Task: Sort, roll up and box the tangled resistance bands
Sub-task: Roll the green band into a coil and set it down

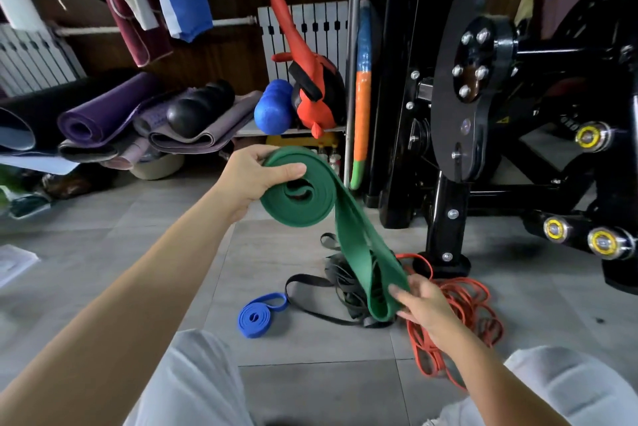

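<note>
A wide green resistance band (pixel 348 218) is partly wound into a coil held up in the air. My left hand (pixel 252 177) grips the coil, thumb across its top. The loose tail hangs down to the right, where my right hand (pixel 424 305) holds its looped end with thumb and fingers. On the tiled floor lie a rolled blue band (pixel 257 317), a tangle of black bands (pixel 341 287) and a heap of thin orange bands (pixel 455 308). No box is in sight.
A black exercise machine (pixel 483 115) stands close at the right, its base beside the orange heap. Rolled yoga mats (pixel 114 111), a blue foam roller (pixel 274 111) and a red bag (pixel 310 87) line the back wall. My knees in light trousers (pixel 193 384) frame the bottom.
</note>
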A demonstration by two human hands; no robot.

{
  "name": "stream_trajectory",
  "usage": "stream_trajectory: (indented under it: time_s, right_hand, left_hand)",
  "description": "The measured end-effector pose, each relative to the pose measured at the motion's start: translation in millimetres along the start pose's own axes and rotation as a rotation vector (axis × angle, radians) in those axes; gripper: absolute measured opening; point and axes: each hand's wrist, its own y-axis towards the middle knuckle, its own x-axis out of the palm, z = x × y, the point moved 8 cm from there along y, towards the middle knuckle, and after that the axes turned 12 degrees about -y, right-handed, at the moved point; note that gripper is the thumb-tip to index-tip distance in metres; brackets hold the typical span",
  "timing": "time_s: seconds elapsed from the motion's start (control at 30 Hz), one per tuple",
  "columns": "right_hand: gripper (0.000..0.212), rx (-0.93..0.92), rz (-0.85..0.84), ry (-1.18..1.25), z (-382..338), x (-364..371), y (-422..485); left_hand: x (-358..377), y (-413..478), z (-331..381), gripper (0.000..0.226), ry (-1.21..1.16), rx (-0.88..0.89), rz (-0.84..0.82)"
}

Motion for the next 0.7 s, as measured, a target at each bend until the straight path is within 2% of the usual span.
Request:
stream_trajectory:
  time_s: [0.1, 0.2, 0.27, 0.37, 0.4, 0.43, 0.5, 0.57, 0.63, 0.7]
  right_hand:
    - [0.017, 0.064, 0.209, -0.001, 3.5, -25.9, 4.5]
    - [0.011, 0.074, 0.2, -0.266, -0.6, -34.0, 5.4]
    - [0.012, 0.095, 0.121, -0.372, -1.1, -32.9, 4.9]
    - [0.013, 0.134, -0.141, -0.564, -4.8, -16.2, -4.2]
    - [0.017, 0.08, -0.211, -0.684, -13.2, -10.2, -6.7]
    - [0.03, -0.011, -0.251, -0.754, -26.8, -4.0, -8.5]
    - [0.066, -0.208, -0.249, -0.694, -68.3, 8.0, -19.5]
    - [0.086, -0.337, -0.224, -0.45, -116.8, 16.4, -35.9]
    - [0.09, -0.451, -0.24, -0.246, -161.7, 24.0, -50.7]
    - [0.075, -0.558, -0.242, -0.204, -193.7, 26.5, -57.8]
  left_hand:
    - [-8.5, -3.3, -12.8, 0.025, 0.001, -0.027, 0.022]
    - [-14.1, -5.6, -16.8, 0.028, 0.019, -0.025, 0.024]
    - [-16.3, -6.6, -17.1, 0.03, 0.036, -0.016, 0.018]
    - [-8.7, -9.0, -17.5, 0.031, 0.103, -0.012, -0.034]
    - [-4.1, -9.5, -17.3, 0.033, 0.139, -0.007, -0.059]
    - [1.1, -9.9, -17.4, 0.034, 0.172, -0.004, -0.088]
    - [13.7, -12.2, -16.9, 0.033, 0.249, 0.003, -0.156]
    - [25.7, -15.6, -17.2, 0.036, 0.337, 0.017, -0.205]
    - [35.0, -18.6, -18.9, 0.039, 0.385, 0.014, -0.235]
    - [39.7, -20.8, -19.2, 0.041, 0.422, 0.012, -0.252]
